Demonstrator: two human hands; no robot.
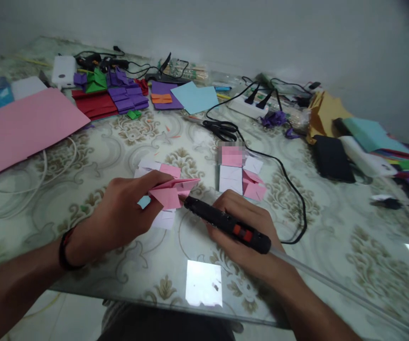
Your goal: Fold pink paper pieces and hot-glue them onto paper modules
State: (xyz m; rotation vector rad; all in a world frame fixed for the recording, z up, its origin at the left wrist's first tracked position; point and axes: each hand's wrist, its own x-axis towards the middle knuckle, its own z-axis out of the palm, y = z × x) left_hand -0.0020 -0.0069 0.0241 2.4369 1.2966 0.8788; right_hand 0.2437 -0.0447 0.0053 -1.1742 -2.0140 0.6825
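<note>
My left hand [126, 206] pinches a folded pink paper piece [167, 195] between thumb and fingers, left of centre. My right hand [247, 222] is wrapped round a black glue gun [226, 222] with a red switch and a clear glue stick [318, 272] out of its back end. The gun's nozzle is at the right side of the pink piece; whether it touches is hard to tell. White and pink folded papers [164, 220] lie under and behind my left hand. Beyond my right hand lies another group of white and pink folded papers [230, 177].
Black-handled scissors [222, 128] and a black cable lie beyond the papers. At the left is a large pink sheet [27, 128]. Purple folded papers [128, 97], a white power strip [249, 106] and a black phone-like object [333, 158] stand farther back.
</note>
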